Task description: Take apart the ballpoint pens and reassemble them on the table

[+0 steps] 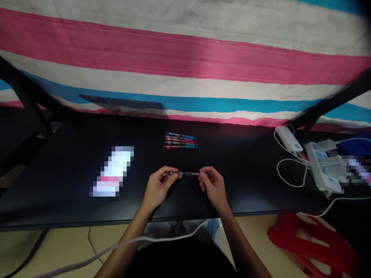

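Grey pen point(189, 173) is pinched near opposite ends by left hand point(159, 187) and right hand point(215, 187); handling it seems the step, next calling for even grip.

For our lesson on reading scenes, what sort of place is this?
Probably a makeshift desk workspace, though the wider room is hidden: several pens lie on a black table, with a striped cloth behind it.
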Demonstrator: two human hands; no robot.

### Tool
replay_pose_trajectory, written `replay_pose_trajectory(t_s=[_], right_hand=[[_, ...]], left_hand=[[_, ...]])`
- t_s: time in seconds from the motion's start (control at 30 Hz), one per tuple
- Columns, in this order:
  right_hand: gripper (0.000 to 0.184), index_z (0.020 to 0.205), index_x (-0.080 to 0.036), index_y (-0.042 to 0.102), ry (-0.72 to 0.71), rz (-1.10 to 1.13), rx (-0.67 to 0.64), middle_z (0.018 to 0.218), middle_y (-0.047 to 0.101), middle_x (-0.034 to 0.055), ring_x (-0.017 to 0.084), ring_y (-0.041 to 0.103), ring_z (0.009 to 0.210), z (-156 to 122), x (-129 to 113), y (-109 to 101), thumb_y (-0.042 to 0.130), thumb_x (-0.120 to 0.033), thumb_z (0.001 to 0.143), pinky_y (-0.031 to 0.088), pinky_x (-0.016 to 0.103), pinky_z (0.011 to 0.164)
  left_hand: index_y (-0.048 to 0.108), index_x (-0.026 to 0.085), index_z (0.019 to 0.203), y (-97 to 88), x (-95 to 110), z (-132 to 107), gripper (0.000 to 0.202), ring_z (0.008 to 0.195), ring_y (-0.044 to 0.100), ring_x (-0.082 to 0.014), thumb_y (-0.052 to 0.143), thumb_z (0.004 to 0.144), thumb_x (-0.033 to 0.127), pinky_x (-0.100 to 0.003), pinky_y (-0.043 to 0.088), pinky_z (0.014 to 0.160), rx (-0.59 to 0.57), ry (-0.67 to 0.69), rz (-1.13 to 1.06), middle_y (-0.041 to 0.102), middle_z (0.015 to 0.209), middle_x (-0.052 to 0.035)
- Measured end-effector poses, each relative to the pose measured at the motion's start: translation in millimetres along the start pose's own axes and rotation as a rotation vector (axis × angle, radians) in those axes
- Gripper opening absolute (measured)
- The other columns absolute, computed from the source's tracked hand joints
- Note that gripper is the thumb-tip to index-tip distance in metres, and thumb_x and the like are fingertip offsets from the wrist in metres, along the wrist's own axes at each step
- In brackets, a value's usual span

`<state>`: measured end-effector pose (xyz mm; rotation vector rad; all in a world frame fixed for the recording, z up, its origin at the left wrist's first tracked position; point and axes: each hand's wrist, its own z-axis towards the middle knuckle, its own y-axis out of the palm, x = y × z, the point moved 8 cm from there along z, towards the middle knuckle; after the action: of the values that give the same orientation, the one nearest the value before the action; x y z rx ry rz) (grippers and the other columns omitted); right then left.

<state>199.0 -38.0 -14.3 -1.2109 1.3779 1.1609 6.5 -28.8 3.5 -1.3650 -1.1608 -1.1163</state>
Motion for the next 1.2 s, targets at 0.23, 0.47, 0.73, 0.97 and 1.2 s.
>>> replay_pose_trajectory(t_s=[0.23,0.47,0.73,0.97,1.2], right_hand=[[0.028,0.102,-0.023,0.054,-0.035,0.085,0.019,0.088,0.057,0.0010,0.009,0.052,0.058,0,-5,-2,0.066,-0.027,0.077,0.043,0.020,0.044],[0.011,0.084,-0.019,0.058,-0.014,0.075,0.025,0.065,0.055,-0.0030,0.009,0.050,0.050,1,-1,-6,0.066,-0.024,0.079,0.040,0.022,0.048],[0.012,0.085,-0.020,0.061,-0.070,0.138,0.078,0.077,0.056,-0.0012,0.010,0.050,0.056,6,-8,-30,0.069,-0.023,0.077,0.040,0.023,0.051],[0.014,0.077,-0.018,0.064,-0.114,-0.250,0.247,0.074,0.062,0.0011,0.015,0.056,0.067,12,-24,-84,0.071,-0.030,0.075,0.043,0.027,0.062],[0.014,0.081,-0.019,0.066,-0.144,-0.276,0.182,0.083,0.066,0.0043,0.019,0.060,0.077,16,-24,-80,0.070,-0.031,0.076,0.045,0.029,0.069]], left_hand=[[0.064,0.015,0.096,-0.1,-1,0,0.021,0.079,0.069,-0.0175,0.064,0.081,0.030,-0.026,0.052,0.071,-0.010,-0.022,-0.010,0.074,0.083,-0.0060],[0.064,0.016,0.095,-0.3,-5,0,0.020,0.080,0.069,-0.0180,0.065,0.081,0.030,-0.027,0.052,0.073,-0.020,-0.037,-0.039,0.073,0.083,-0.0056],[0.064,0.018,0.095,-8.9,-14,1,0.020,0.080,0.068,-0.0167,0.066,0.079,0.032,-0.024,0.051,0.074,0.026,-0.050,-0.092,0.073,0.081,-0.0033],[0.064,0.019,0.093,-11.9,-15,3,0.020,0.082,0.068,-0.0165,0.067,0.078,0.032,-0.023,0.050,0.076,0.057,-0.065,-0.133,0.072,0.082,-0.0023],[0.063,0.019,0.095,-13.9,-16,7,0.023,0.080,0.064,-0.0151,0.067,0.078,0.034,-0.023,0.048,0.075,0.059,-0.055,-0.110,0.072,0.086,-0.0030]])
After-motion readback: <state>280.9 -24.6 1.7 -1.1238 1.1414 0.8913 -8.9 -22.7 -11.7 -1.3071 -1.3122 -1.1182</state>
